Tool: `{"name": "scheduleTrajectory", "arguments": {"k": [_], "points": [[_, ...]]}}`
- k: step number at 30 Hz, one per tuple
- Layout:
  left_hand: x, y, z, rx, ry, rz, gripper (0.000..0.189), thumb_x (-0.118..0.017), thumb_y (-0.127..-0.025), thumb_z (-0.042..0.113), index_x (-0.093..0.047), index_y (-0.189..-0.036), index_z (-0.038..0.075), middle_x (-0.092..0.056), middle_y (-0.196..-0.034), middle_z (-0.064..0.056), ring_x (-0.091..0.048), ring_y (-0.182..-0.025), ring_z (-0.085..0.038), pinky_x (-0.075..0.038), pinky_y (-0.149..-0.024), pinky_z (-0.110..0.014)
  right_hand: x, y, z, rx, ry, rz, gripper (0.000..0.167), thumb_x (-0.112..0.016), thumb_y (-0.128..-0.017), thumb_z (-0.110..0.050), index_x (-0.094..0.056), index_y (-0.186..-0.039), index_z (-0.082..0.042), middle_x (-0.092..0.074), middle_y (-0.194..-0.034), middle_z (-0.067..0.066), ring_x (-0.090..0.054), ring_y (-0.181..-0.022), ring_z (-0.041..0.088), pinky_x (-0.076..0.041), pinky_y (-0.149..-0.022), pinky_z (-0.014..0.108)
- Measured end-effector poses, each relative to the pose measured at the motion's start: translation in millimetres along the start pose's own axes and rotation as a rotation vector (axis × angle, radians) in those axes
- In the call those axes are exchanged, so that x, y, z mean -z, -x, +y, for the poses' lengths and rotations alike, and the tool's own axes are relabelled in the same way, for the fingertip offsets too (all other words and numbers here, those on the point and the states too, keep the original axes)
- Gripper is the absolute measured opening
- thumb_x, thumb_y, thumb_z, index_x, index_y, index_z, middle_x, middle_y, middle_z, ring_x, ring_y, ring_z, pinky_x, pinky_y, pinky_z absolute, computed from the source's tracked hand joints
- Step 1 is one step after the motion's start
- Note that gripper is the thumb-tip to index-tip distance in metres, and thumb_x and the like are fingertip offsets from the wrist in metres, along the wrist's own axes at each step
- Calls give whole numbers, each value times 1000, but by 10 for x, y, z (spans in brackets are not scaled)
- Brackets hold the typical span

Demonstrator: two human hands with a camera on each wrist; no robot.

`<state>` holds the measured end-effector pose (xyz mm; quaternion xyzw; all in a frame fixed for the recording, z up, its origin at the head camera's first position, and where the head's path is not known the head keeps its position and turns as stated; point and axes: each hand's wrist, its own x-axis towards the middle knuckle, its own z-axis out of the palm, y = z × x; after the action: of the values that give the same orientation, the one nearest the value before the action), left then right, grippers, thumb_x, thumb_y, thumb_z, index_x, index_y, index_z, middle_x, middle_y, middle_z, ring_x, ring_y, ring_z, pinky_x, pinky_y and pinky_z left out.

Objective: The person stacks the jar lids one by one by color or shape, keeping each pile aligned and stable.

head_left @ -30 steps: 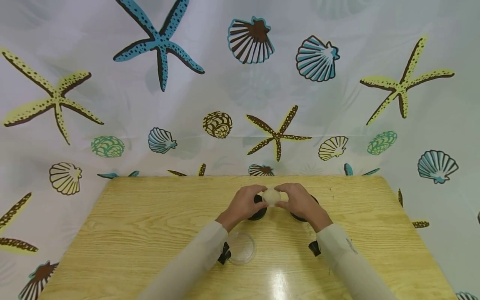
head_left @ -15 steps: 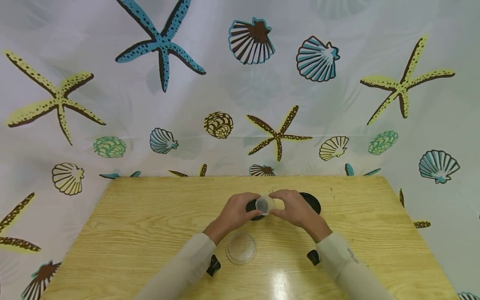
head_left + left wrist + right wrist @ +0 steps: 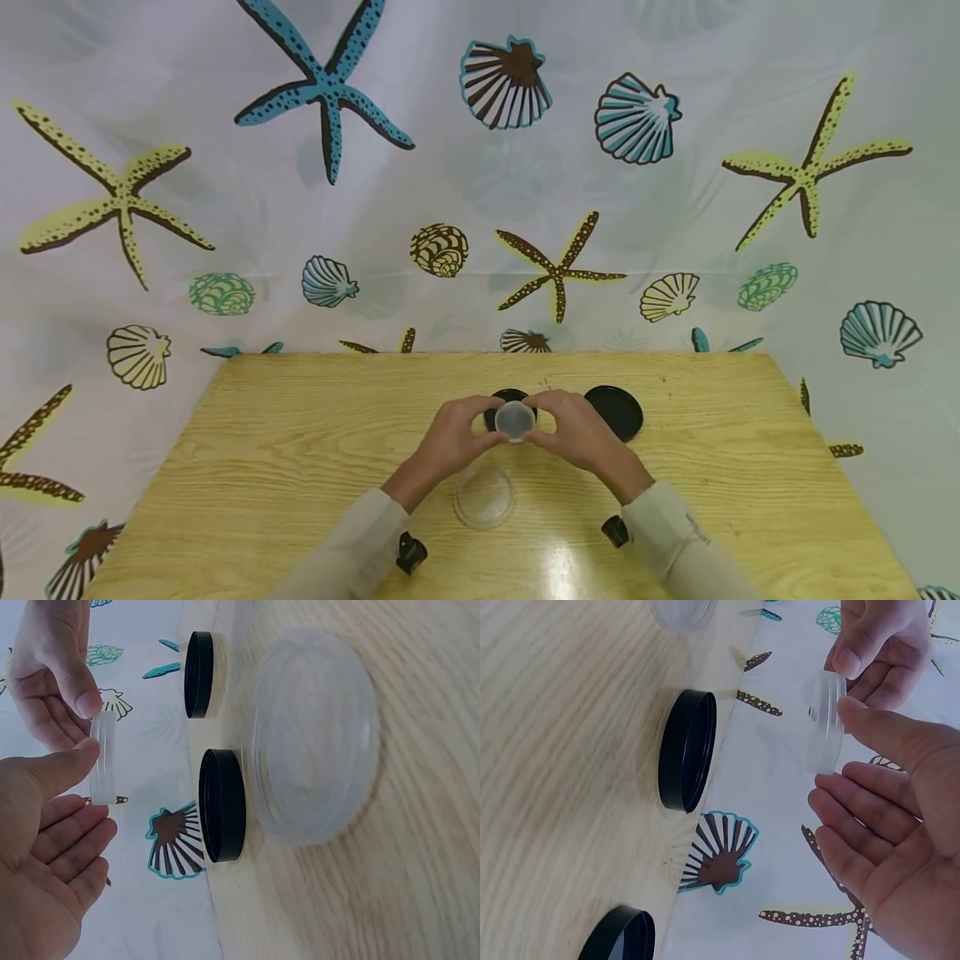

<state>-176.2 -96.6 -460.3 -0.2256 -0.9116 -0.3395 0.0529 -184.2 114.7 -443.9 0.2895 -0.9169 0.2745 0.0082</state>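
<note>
A small round translucent plastic lid is pinched at opposite edges by both hands, raised above the table. My left hand has thumb and fingertips on its left edge, my right hand on its right. Seen side-on in the left wrist view, the small lid is shallow with a ridged rim. In the head view it overlaps a black lid on the table behind it. Another black lid lies just beyond the right hand. Nearer the person is a larger clear lid.
The pale wooden table ends at a back edge against a white curtain printed with starfish and shells. Black wrist mounts sit below both forearms. In the right wrist view the black lid shows a raised rim.
Both hands have moved left and slightly nearer the person with the small lid, now over the left black lid. The lid's face has come into view and the right black lid is uncovered.
</note>
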Motion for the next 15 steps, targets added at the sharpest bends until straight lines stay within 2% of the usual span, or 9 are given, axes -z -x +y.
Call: {"name": "scheduleTrajectory", "arguments": {"k": [3, 8, 15], "points": [[12, 55, 8, 14, 25, 2, 44, -76, -80, 21, -65, -120, 7, -67, -118, -9, -63, -110, -27, -53, -92, -44, -38, 27, -33, -6, -25, 5, 44, -75, -81, -24, -64, -121, -8, -66, -118, 7, -62, -111, 26, -52, -92, 44], [20, 175, -19, 17, 59, -4, 39, -76, -80, 17, -66, -117, 8, -68, -116, -8, -63, -110, -27, -52, -92, -44, -110, 68, -105, -8, -1, -20, 45, -74, -83, -26, -63, -122, -8, -66, -119, 8, -61, -111, 26, -52, -90, 43], [32, 325, -74, 24, -15, -18, 43, -78, -78, 21, -66, -118, 9, -67, -118, -7, -63, -111, -25, -53, -91, -42, -233, 92, -181, 45, 42, -37, 44, -74, -83, -27, -64, -120, -6, -66, -117, 8, -62, -110, 25, -53, -90, 40]]}}
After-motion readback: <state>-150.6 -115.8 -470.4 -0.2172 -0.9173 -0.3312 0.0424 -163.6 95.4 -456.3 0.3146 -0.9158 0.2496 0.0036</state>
